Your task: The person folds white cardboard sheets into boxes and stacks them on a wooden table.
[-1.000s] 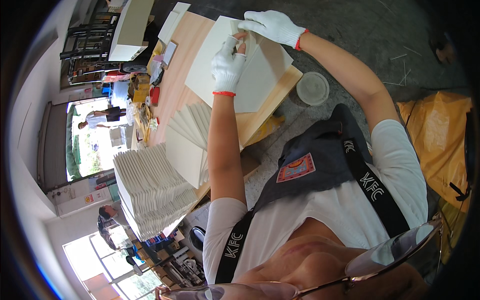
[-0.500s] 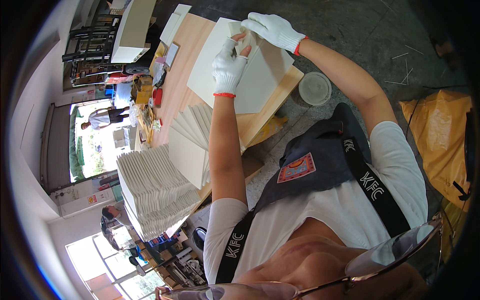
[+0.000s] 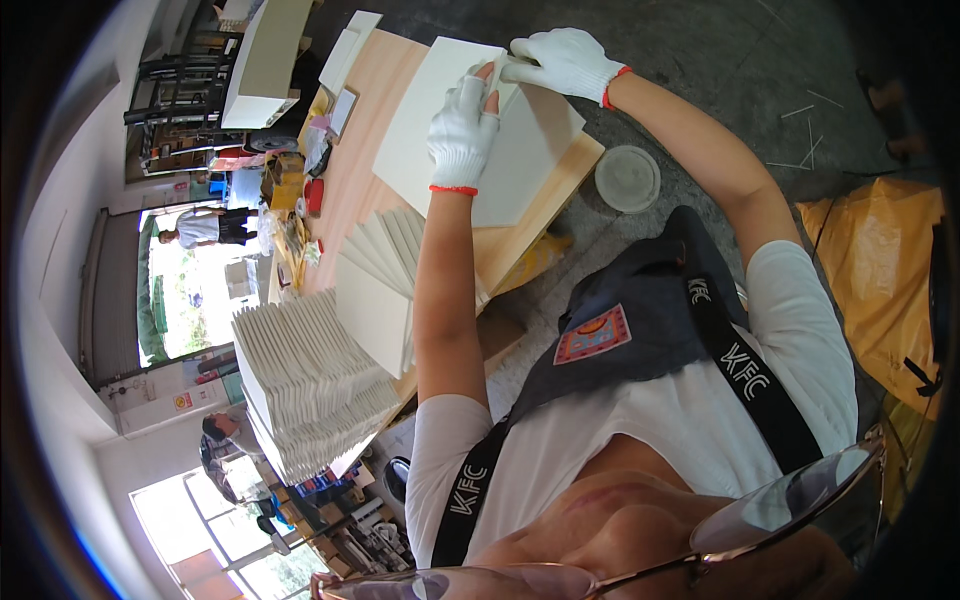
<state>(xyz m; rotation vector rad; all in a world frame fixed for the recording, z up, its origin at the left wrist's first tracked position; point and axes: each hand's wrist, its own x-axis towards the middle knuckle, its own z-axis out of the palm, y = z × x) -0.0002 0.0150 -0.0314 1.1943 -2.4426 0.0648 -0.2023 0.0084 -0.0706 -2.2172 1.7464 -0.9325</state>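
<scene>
A large white sheet (image 3: 420, 120) of stiff board lies on the wooden table, with a narrow raised flap or strip (image 3: 508, 92) near its right part. My left hand (image 3: 462, 135), in a white knit glove with bare thumb and index tips, is closed on the near side of this white board. On the far right edge of the same board, my right hand (image 3: 565, 65) is gloved too, its thumb and fingers closed about the edge. Between the hands the exact grip is partly hidden. Nearer me lies a fanned pile of white boards (image 3: 375, 285).
A tall stack of white boards (image 3: 310, 380) stands at the near left of the wooden table (image 3: 375, 75). Packaging and a red tape roll (image 3: 315, 196) lie along the table's left. A round lidded tub (image 3: 628, 179) and a yellow sack (image 3: 870, 270) are at right. Two people are farther off.
My right hand has shifted slightly right, away from the left hand. The pale piece held up between the hands has been lowered against the board. The far person has turned a little.
</scene>
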